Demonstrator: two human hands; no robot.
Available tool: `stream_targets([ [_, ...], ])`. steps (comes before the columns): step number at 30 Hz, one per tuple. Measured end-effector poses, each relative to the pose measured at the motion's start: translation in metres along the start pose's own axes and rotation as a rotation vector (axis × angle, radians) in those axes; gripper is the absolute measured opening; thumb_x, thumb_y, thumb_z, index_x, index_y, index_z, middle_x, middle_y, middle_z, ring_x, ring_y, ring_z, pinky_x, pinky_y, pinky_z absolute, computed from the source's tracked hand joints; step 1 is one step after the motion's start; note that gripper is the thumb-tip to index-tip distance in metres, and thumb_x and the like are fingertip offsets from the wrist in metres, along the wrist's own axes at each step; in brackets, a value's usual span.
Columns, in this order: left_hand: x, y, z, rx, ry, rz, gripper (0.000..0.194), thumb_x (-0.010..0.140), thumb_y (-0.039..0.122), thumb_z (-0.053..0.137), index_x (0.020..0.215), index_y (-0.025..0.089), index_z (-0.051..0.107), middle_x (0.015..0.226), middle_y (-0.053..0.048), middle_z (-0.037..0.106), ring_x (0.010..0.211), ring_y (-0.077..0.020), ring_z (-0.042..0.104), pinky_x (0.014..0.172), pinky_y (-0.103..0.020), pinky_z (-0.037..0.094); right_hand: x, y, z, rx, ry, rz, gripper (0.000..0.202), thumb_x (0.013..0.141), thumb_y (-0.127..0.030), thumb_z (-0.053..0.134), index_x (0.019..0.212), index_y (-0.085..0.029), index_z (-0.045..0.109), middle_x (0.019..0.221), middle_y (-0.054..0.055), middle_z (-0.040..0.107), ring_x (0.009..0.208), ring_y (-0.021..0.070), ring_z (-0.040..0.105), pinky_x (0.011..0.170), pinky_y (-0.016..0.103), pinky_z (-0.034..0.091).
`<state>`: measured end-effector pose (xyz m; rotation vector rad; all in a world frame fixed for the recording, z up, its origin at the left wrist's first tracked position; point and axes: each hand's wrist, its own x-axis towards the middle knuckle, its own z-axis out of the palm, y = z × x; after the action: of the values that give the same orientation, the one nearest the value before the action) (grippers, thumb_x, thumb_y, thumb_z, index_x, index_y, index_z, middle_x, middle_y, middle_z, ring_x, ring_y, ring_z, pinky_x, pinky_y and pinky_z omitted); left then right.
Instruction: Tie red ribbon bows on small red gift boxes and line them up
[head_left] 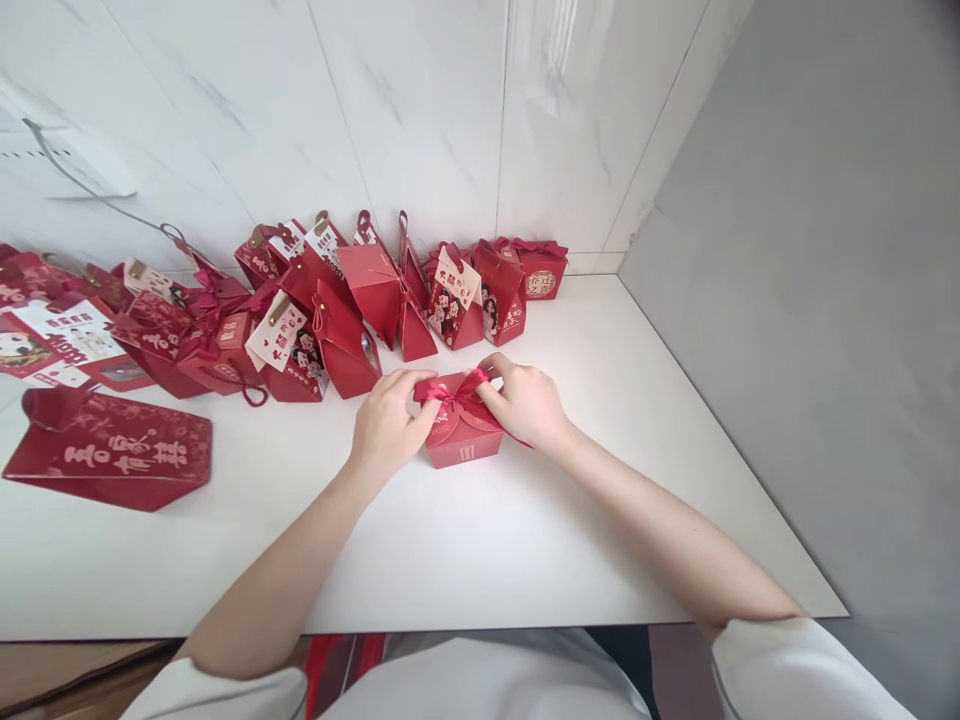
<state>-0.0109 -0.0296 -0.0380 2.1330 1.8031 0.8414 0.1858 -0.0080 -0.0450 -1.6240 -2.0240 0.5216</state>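
Note:
A small red gift box [465, 447] stands on the white table in front of me. Across its top a dark red ribbon [459, 395] is tied in a bow. My left hand [388, 420] is closed at the left loop of the bow, thumb and fingers pinching it. On the other side my right hand [526, 402] pinches the right loop between thumb and fingers. One ribbon tail hangs below my right hand. The box's back side is hidden.
Behind the box, several red gift boxes [352, 345] line the marble wall [420, 110]. A larger red box [135, 455] lies at the left on the white table [600, 560]. A grey partition [810, 280] rises along the right edge. A cord [97, 190] hangs at the upper left.

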Motion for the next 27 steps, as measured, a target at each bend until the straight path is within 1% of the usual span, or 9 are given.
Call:
stream_targets([
  [3, 0.0, 0.003, 0.004, -0.013, -0.008, 0.001, 0.031, 0.084, 0.029, 0.059, 0.114, 0.025, 0.067, 0.119, -0.001, 0.069, 0.11, -0.0254, 0.064, 0.092, -0.036, 0.051, -0.002, -0.004, -0.002, -0.045, 0.016, -0.013, 0.031, 0.093, -0.048, 0.047, 0.109, -0.025, 0.061, 0.085, 0.003, 0.076, 0.079, 0.0238, 0.072, 0.07, 0.031, 0.046],
  [9, 0.001, -0.001, 0.005, -0.075, -0.042, -0.006, 0.032, 0.084, 0.027, 0.058, 0.115, 0.025, 0.066, 0.12, -0.002, 0.069, 0.11, -0.0253, 0.064, 0.09, -0.036, 0.053, -0.002, -0.006, -0.006, -0.084, -0.035, -0.017, 0.033, 0.092, -0.048, 0.05, 0.112, -0.025, 0.061, 0.088, 0.004, 0.077, 0.083, 0.0251, 0.072, 0.071, 0.032, 0.047],
  [15, 0.003, -0.002, 0.004, -0.175, -0.087, -0.01, 0.031, 0.09, 0.035, 0.053, 0.117, 0.023, 0.065, 0.124, -0.005, 0.067, 0.114, -0.0246, 0.063, 0.089, -0.035, 0.055, 0.001, -0.003, -0.012, 0.003, -0.056, -0.015, 0.033, 0.097, -0.046, 0.042, 0.115, -0.025, 0.06, 0.108, 0.003, 0.076, 0.089, 0.0236, 0.072, 0.078, 0.035, 0.049],
  [18, 0.006, -0.009, -0.012, -0.213, -0.286, 0.027, 0.044, 0.094, 0.036, 0.049, 0.137, 0.027, 0.053, 0.142, -0.005, 0.057, 0.128, -0.0248, 0.056, 0.1, -0.037, 0.052, 0.002, 0.001, -0.018, 0.026, -0.12, -0.042, 0.034, 0.097, -0.044, 0.044, 0.122, -0.025, 0.057, 0.112, 0.004, 0.075, 0.092, 0.0245, 0.072, 0.082, 0.037, 0.05],
  [20, 0.01, -0.02, -0.03, -0.238, -0.524, 0.107, 0.062, 0.095, 0.041, 0.049, 0.153, 0.033, 0.029, 0.159, -0.004, 0.037, 0.143, -0.025, 0.041, 0.112, -0.039, 0.043, 0.002, 0.005, -0.026, 0.116, -0.244, -0.081, 0.039, 0.098, -0.046, 0.043, 0.13, -0.027, 0.051, 0.123, 0.005, 0.071, 0.097, 0.0237, 0.071, 0.085, 0.036, 0.05],
  [21, 0.011, -0.027, -0.039, -0.242, -0.625, 0.145, 0.075, 0.094, 0.044, 0.054, 0.157, 0.035, 0.015, 0.163, -0.005, 0.027, 0.148, -0.0263, 0.033, 0.115, -0.042, 0.039, 0.003, 0.009, -0.032, 0.177, -0.331, -0.094, 0.043, 0.098, -0.049, 0.043, 0.135, -0.028, 0.048, 0.13, 0.006, 0.067, 0.101, 0.0234, 0.07, 0.086, 0.036, 0.051],
  [23, 0.014, -0.042, -0.049, -0.229, -0.749, 0.223, 0.111, 0.081, 0.047, 0.071, 0.157, 0.034, -0.009, 0.166, -0.009, 0.017, 0.152, -0.0311, 0.021, 0.118, -0.049, 0.032, 0.005, 0.016, -0.044, 0.275, -0.509, -0.082, 0.051, 0.098, -0.055, 0.042, 0.143, -0.03, 0.041, 0.142, 0.007, 0.058, 0.11, 0.0241, 0.067, 0.091, 0.037, 0.052],
  [25, 0.016, -0.054, -0.047, -0.204, -0.806, 0.225, 0.131, 0.069, 0.05, 0.081, 0.156, 0.033, -0.016, 0.167, -0.013, 0.01, 0.153, -0.035, 0.016, 0.119, -0.053, 0.03, 0.008, 0.024, -0.055, 0.319, -0.614, -0.04, 0.06, 0.096, -0.061, 0.041, 0.148, -0.03, 0.036, 0.149, 0.008, 0.051, 0.123, 0.0269, 0.059, 0.102, 0.042, 0.047],
  [27, 0.018, -0.062, -0.034, -0.188, -0.841, 0.181, 0.138, 0.061, 0.053, 0.085, 0.157, 0.032, -0.012, 0.167, -0.014, 0.011, 0.152, -0.0379, 0.016, 0.119, -0.056, 0.029, 0.012, 0.033, -0.061, 0.348, -0.659, -0.017, 0.073, 0.093, -0.067, 0.043, 0.154, -0.028, 0.028, 0.155, 0.01, 0.042, 0.137, 0.0294, 0.047, 0.113, 0.046, 0.038],
])
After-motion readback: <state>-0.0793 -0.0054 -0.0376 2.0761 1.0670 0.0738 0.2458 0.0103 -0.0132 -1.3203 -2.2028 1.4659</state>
